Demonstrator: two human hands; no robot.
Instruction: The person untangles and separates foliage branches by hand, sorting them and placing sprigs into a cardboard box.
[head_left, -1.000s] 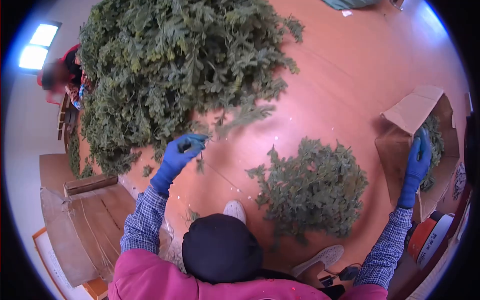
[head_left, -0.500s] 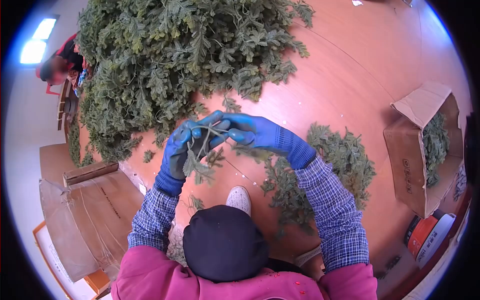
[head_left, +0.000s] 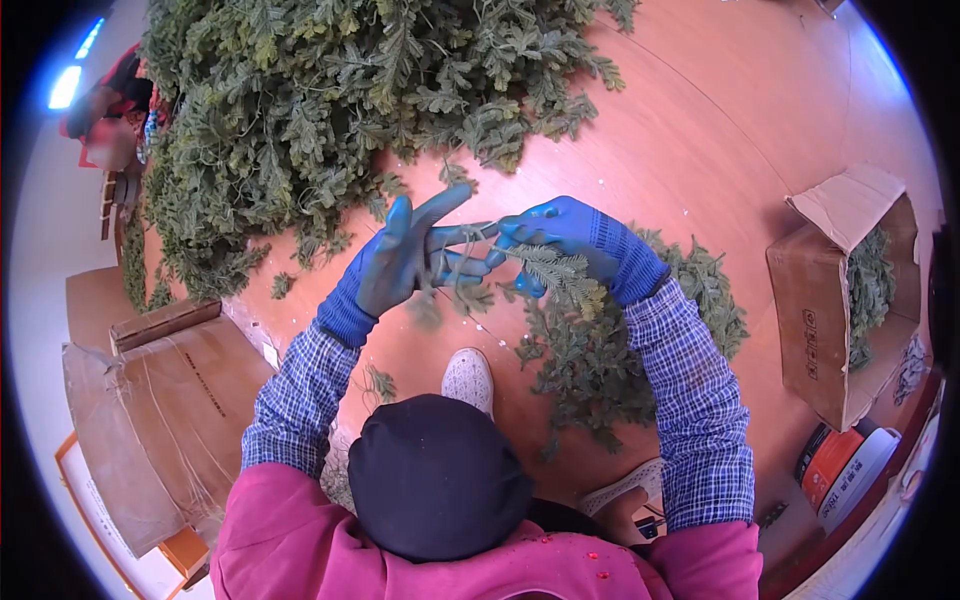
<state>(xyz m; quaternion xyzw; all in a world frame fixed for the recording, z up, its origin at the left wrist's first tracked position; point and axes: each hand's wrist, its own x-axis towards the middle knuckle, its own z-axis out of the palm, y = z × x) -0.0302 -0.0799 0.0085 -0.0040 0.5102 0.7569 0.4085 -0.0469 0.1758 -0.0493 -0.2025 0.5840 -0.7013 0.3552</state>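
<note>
My right hand [head_left: 578, 232], in a blue coated glove, is closed with fingertips pinching an artificial fir sprig [head_left: 556, 272]. The sprig's needled tip hangs below the fingers. My left hand [head_left: 388, 266], gloved the same way, is open, its fingers spread and pointing toward the right hand. Thin green stems pass close to the left fingers; whether those fingers touch them is blurred. A smaller pile of fir sprigs [head_left: 590, 385] lies on the floor below my right hand.
A large heap of fir branches [head_left: 330, 120] fills the far left. An open carton [head_left: 812, 330] holding greenery stands at right, near an orange-and-white round object [head_left: 845, 470]. At left lies a cardboard box [head_left: 165, 400]. Another person [head_left: 110, 110] bends beyond the heap.
My hands were close together over the stems. Now the left fingers have spread out, and the right hand has shifted right with a needled sprig showing below it.
</note>
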